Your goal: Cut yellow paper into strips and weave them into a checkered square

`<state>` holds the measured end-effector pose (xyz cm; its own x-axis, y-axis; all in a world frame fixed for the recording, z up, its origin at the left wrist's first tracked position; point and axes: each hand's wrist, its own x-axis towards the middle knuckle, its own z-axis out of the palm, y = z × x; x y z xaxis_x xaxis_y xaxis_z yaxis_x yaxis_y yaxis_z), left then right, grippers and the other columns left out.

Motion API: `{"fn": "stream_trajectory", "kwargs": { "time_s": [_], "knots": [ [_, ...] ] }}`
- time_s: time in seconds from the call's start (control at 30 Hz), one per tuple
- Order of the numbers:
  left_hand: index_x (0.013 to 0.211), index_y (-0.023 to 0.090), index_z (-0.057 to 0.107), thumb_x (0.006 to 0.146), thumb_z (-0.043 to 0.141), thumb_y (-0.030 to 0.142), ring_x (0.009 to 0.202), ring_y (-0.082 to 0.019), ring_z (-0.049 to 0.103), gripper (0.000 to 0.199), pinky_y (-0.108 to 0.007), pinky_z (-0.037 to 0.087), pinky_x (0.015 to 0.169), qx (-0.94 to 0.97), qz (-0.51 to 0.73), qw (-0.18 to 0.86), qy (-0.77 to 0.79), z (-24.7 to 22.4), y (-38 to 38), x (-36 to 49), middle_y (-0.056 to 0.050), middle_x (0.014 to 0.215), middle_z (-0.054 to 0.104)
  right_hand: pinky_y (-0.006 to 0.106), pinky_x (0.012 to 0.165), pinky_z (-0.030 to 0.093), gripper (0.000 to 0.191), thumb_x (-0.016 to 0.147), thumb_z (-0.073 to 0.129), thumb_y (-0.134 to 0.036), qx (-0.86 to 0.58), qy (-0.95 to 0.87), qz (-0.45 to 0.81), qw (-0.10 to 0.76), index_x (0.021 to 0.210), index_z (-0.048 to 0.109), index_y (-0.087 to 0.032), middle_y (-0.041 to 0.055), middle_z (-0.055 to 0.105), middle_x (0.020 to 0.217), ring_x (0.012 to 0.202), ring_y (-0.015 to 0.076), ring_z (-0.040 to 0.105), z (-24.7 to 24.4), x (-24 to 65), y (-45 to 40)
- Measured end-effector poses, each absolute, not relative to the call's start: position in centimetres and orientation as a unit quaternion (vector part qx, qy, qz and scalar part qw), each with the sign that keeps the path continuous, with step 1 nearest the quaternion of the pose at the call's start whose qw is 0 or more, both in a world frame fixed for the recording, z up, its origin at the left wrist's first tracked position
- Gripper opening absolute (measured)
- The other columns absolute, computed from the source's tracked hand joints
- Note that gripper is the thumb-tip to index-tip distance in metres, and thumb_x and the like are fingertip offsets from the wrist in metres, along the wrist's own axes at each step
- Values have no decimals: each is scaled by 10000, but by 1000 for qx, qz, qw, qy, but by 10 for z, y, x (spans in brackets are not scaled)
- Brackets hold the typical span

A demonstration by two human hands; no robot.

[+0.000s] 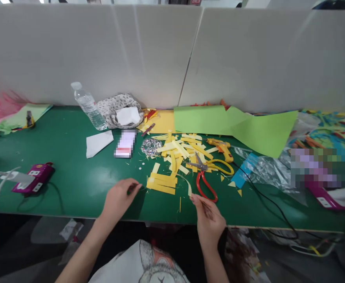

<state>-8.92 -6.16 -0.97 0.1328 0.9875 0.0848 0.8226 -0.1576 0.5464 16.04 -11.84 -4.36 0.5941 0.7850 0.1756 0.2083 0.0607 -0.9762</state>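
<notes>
Near the front edge of the green worktop [81, 173], the right hand [210, 222] has its fingers closed on the lower end of a narrow, pale yellow strip [189, 188], which curves up and away from them toward the paper pieces. Something thin and dark also lies within that hand, too unclear to name. The left hand [116, 200] is well apart from it, thumb and forefinger bent close together; whether they pinch anything, I cannot tell.

Between the hands and a little farther back, a flat group of yellow strips [162, 184] lies just beside the left fingertips. Behind it spreads a loose heap of yellow cuttings [178, 151], with a round patch of glittery bits [151, 147] at its left side. Scissors [201, 166] with a red loop and a yellow loop lie at the heap's right side, the red loop just beyond the right hand. A yellow glue gun [221, 148] lies behind them, and a blue strip [244, 171] lies partly beside clear plastic [268, 171] farther right. A large green sheet [203, 120] stretches behind the glue gun; a clear bottle [90, 107] leans at the back left.
</notes>
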Motion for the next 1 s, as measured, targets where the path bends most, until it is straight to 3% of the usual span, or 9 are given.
{"fn": "stream_trajectory", "kwargs": {
  "time_s": [0.13,0.23,0.33,0.43,0.5,0.57,0.67,0.8,1.0],
  "knots": [
    [749,201,576,873,482,312,746,-175,575,191,-247,411,564,778,199,103,588,-15,-62,-59,-21,739,627,391,783,548,180,752,657,-266,-632,-416,193,625,881,659,-140,115,702,924,829,227,671,-32,159,-117],
    [841,196,588,880,474,282,823,-186,562,148,-272,451,640,784,215,94,575,-14,-51,-48,-41,844,638,376,799,537,148,763,646,-249,-620,-470,128,615,887,651,-168,93,698,937,879,221,659,-17,167,-102],
    [950,199,603,879,476,291,898,-213,555,172,-314,477,695,799,215,94,553,-12,-30,-55,-63,948,641,344,749,541,141,796,603,-296,-650,-564,110,497,879,657,-195,67,699,901,823,203,659,-8,180,-89],
    [1162,251,555,870,498,338,1172,-252,448,310,-413,415,916,894,181,93,400,-10,-3,-69,-64,1275,528,364,707,541,383,761,616,-382,-665,-640,105,371,1097,588,-201,105,645,1060,907,245,620,-5,190,-86],
    [1200,278,539,866,488,409,1258,-266,372,362,-460,329,1004,935,134,95,314,-6,13,-77,-45,1369,454,425,807,508,566,762,600,-384,-656,-663,86,349,1274,446,-199,131,544,1230,1081,287,529,-4,191,-89],
    [1212,288,533,857,481,463,1264,-266,375,399,-487,263,1044,949,110,98,277,-1,26,-81,-31,1376,457,487,934,422,585,793,549,-342,-638,-681,61,355,1330,366,-198,129,456,1329,1213,301,412,-4,187,-94],
    [1189,267,562,836,492,502,1256,-251,395,429,-452,253,1057,956,118,114,245,5,38,-79,-27,1338,505,521,1007,332,503,820,492,-293,-616,-705,47,348,1307,394,-210,100,418,1377,1287,299,326,-5,173,-98],
    [1145,250,605,801,537,509,1229,-250,438,436,-444,247,1061,956,145,147,209,5,44,-74,-42,1272,567,502,1049,286,391,861,446,-255,-579,-750,59,315,1252,464,-241,54,544,1277,1252,248,407,-7,155,-91],
    [1099,322,637,791,559,489,1196,-250,476,359,-446,287,1031,956,144,185,177,-4,42,-79,-27,1232,599,540,1078,189,389,918,341,-277,-598,-779,56,178,1276,467,-193,66,593,1224,1242,245,425,-15,158,-61]
  ]
}}
